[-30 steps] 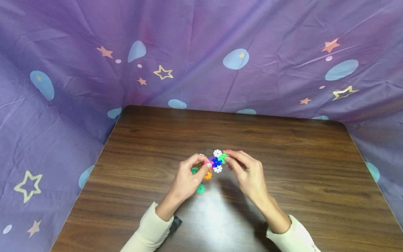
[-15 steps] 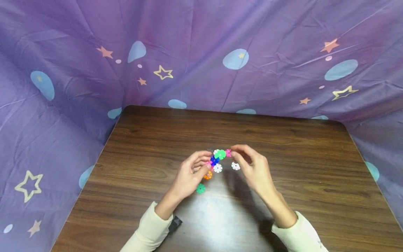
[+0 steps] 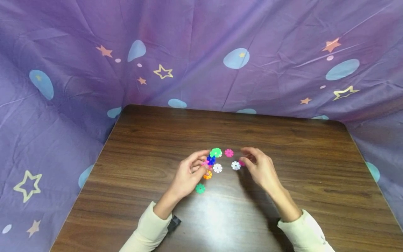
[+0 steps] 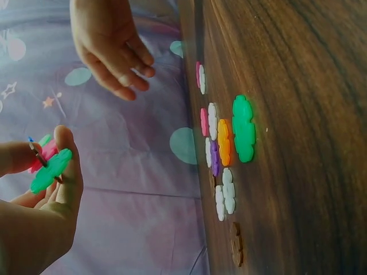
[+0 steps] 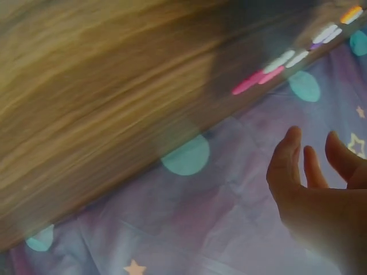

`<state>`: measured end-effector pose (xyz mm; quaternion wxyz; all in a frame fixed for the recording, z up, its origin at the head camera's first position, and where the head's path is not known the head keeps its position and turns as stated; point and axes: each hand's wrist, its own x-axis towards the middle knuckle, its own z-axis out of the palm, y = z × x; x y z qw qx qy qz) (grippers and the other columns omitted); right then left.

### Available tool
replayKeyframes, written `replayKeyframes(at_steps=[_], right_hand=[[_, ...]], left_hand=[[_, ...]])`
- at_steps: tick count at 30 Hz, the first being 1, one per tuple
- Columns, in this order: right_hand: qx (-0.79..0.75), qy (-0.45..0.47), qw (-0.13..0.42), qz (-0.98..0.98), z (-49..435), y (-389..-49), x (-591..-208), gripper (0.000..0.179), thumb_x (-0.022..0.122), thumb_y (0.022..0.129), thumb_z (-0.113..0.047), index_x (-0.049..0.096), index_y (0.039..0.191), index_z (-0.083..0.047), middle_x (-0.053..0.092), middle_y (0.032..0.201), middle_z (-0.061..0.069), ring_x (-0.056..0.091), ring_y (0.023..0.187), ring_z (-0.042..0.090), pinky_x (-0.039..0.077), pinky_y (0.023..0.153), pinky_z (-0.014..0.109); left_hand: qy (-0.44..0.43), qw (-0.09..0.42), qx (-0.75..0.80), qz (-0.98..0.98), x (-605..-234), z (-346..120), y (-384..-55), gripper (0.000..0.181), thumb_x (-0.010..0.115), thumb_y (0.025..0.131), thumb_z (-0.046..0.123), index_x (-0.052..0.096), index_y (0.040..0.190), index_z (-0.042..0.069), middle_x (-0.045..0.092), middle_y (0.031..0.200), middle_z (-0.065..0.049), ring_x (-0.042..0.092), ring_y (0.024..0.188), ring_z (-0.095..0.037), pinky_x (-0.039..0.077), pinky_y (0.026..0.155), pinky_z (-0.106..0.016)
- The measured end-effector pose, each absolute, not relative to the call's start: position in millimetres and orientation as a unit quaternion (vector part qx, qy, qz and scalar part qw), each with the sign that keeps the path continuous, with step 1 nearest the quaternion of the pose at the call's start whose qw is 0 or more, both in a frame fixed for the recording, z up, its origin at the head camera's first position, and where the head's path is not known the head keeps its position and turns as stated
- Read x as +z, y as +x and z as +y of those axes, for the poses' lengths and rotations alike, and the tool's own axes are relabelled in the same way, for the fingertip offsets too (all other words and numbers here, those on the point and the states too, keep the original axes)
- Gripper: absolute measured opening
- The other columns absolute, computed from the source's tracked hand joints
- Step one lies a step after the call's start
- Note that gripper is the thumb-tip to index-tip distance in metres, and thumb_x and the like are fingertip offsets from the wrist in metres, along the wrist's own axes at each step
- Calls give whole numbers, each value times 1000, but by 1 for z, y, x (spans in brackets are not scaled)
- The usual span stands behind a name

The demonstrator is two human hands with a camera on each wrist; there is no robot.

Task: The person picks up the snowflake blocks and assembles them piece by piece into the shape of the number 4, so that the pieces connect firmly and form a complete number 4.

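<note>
My left hand (image 3: 187, 176) pinches a small cluster of joined notched plastic discs above the table. In the head view a blue disc (image 3: 211, 160) and a light green disc (image 3: 216, 153) stick out beyond its fingertips. A darker green disc (image 4: 51, 172) and a pink one (image 4: 46, 157) show at the fingers in the left wrist view. My right hand (image 3: 262, 169) hovers to the right, fingers loosely bent, with nothing between them. Nearest below it lie a white disc (image 3: 235, 165) and a pink disc (image 3: 241, 163), the latter partly hidden by the thumb.
Loose discs lie on the brown wooden table (image 3: 315, 175): pink (image 3: 229, 153), white (image 3: 217, 168), orange (image 3: 207, 175) and green (image 3: 200, 188). More white discs (image 4: 229, 191), a purple one (image 4: 215, 158) and a brown one (image 4: 237, 244) show from the left wrist. A purple curtain (image 3: 195, 35) hangs behind.
My right hand has let go of the light green disc and moved right, uncovering a pink and a white disc. The joined discs have swung slightly left and up in my left hand.
</note>
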<state>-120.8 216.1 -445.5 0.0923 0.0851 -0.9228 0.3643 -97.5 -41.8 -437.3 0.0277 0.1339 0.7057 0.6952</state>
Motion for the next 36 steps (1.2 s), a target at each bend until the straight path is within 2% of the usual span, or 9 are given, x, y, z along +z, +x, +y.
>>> replayKeyframes(at_steps=[3, 5, 13, 17, 23, 25, 31, 36], right_hand=[[336, 83, 77, -935, 222, -124, -450, 30, 74, 93, -9, 70, 122, -2, 73, 104, 19, 70, 90, 32, 58, 83, 52], [315, 82, 60, -944, 225, -125, -453, 32, 74, 93, -9, 70, 124, -2, 72, 103, 19, 68, 88, 31, 55, 80, 51], [283, 89, 6, -955, 233, -132, -465, 34, 75, 92, -10, 69, 125, -1, 72, 100, 17, 68, 95, 32, 54, 85, 54], [276, 94, -6, -957, 233, -134, -469, 34, 76, 92, -11, 70, 125, -4, 70, 100, 15, 64, 94, 30, 53, 83, 54], [249, 105, -14, -963, 231, -134, -474, 36, 76, 91, -11, 70, 126, -3, 66, 109, 17, 60, 93, 27, 53, 84, 51], [240, 107, -12, -965, 230, -134, -475, 34, 76, 91, -12, 71, 123, -4, 65, 107, 15, 59, 91, 26, 52, 83, 49], [241, 105, -11, -965, 230, -134, -475, 22, 79, 87, -10, 69, 105, -5, 66, 99, 12, 59, 95, 30, 51, 86, 51], [280, 82, -28, -956, 229, -133, -474, 20, 79, 87, -6, 64, 100, -4, 71, 91, 9, 64, 91, 28, 52, 83, 46]], left_hand=[[130, 39, 701, 701, -437, -42, -97, 44, 59, 93, -8, 57, 137, -8, 66, 111, -29, 71, 99, -42, 64, 85, -44], [129, 45, 702, 699, -438, -43, -98, 43, 58, 94, -8, 56, 137, -9, 66, 111, -30, 72, 99, -43, 63, 85, -46], [120, 84, 709, 689, -436, -45, -96, 45, 56, 95, -5, 53, 140, -8, 71, 104, -35, 71, 89, -52, 64, 72, -25], [118, 89, 715, 684, -436, -45, -96, 44, 56, 95, -6, 53, 139, -6, 71, 100, -33, 71, 87, -48, 64, 73, -27], [127, 71, 708, 691, -435, -45, -96, 45, 57, 93, -7, 53, 137, -5, 68, 114, -29, 72, 91, -36, 64, 80, -45], [128, 65, 705, 695, -435, -45, -96, 45, 57, 93, -7, 53, 137, -5, 68, 115, -30, 73, 91, -33, 64, 80, -47], [120, 65, 704, 697, -437, -45, -97, 47, 56, 90, -9, 53, 136, -4, 66, 109, -33, 71, 84, -30, 65, 75, -39], [114, 57, 691, 711, -437, -45, -97, 50, 56, 88, -11, 53, 138, -3, 66, 109, -31, 67, 79, -18, 61, 67, -27]])
